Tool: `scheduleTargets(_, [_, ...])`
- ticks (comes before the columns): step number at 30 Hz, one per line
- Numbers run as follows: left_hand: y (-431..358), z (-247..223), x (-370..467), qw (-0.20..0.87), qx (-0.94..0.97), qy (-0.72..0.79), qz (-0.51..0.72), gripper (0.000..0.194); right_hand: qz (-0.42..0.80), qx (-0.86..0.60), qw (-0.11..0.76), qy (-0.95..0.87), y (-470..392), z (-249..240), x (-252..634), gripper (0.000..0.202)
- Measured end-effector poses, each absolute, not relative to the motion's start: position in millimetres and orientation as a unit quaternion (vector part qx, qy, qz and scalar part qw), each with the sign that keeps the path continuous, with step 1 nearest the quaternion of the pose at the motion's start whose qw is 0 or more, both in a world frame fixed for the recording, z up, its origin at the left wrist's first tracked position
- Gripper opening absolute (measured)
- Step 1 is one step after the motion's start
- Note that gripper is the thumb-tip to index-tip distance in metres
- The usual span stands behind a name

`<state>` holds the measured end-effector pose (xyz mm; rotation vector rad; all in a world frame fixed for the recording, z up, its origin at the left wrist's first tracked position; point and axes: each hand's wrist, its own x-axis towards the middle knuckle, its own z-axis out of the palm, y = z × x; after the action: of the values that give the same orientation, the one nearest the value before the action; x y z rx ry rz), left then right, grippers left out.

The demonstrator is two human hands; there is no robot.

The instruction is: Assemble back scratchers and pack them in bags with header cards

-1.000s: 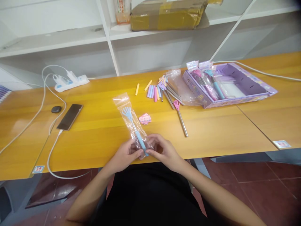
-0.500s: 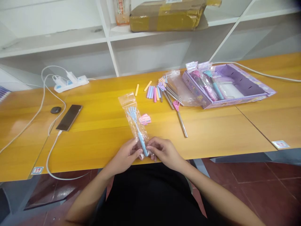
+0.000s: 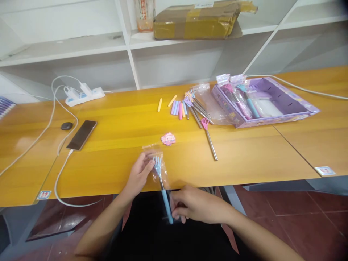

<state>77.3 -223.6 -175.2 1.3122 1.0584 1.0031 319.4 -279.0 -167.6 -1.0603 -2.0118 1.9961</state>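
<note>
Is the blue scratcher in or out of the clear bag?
In: the blue scratcher shows through the clear bag, whose film surrounds its claw.

Across the wooden worktop [image 3: 116, 152] here I can see a white power strip [image 3: 88, 97], a phone [image 3: 82, 135], pink cards [image 3: 168, 139], coloured sticks [image 3: 180, 111], claw-headed metal rods [image 3: 202, 111] and an open purple box [image 3: 289, 95]

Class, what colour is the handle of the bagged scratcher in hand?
The handle is light blue, seen best in the head view.
</note>
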Motion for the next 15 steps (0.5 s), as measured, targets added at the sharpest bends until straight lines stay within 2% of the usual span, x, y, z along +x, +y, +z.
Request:
scheduleTargets(2, [-224,-177,82,0.540,0.547,0.468,0.436,0.039,0.605,-0.354,0.007,-0.713,-282,-166,318,0.005])
scheduleTargets(4, [-226,-180,86,0.546,0.529,0.475,0.442,0.041,0.530,-0.366,-0.011,-0.765,-277,-158,320,0.017])
scheduleTargets(8, [-229,-186,91,0.562,0.500,0.459,0.473,0.049,0.400,-0.405,0.071,-0.819,-240,-127,330,0.033])
scheduleTargets(11, [-229,-190,89,0.565,0.520,0.447,0.459,0.046,0.226,-0.504,0.137,-0.822,-197,-118,332,0.027])
scheduleTargets(13, [-229,-192,87,0.565,0.532,0.450,0.442,0.039,0.117,-0.557,0.123,-0.813,-172,-124,329,0.026])
scheduleTargets(15, [-229,-193,85,0.564,0.540,0.452,0.431,0.034,0.071,-0.572,0.094,-0.812,-152,-134,326,0.035])
